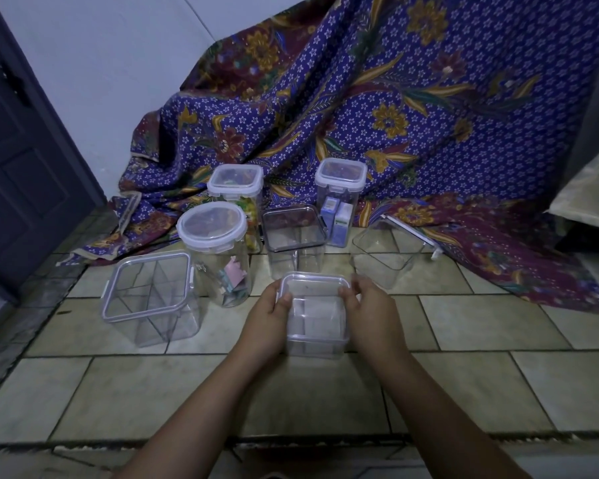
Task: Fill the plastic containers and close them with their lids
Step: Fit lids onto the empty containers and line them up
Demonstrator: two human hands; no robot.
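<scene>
A small clear square container (314, 316) with its lid on sits on the tiled floor in front of me. My left hand (268, 318) grips its left side, thumb over the lid's edge. My right hand (369, 312) grips its right side the same way. Behind it stand a round lidded jar (217, 254) with paper bits inside, a square lidded container (151, 299), a dark-rimmed lidded container (294, 240), an open clear container (386, 254), and two tall lidded containers (236, 188) (339, 198) with contents.
A loose white-rimmed lid (412, 235) leans behind the open container. A purple patterned cloth (412, 115) drapes over the back and right. A dark door (21, 160) stands at the left. The tiled floor (222, 392) spreads out near me.
</scene>
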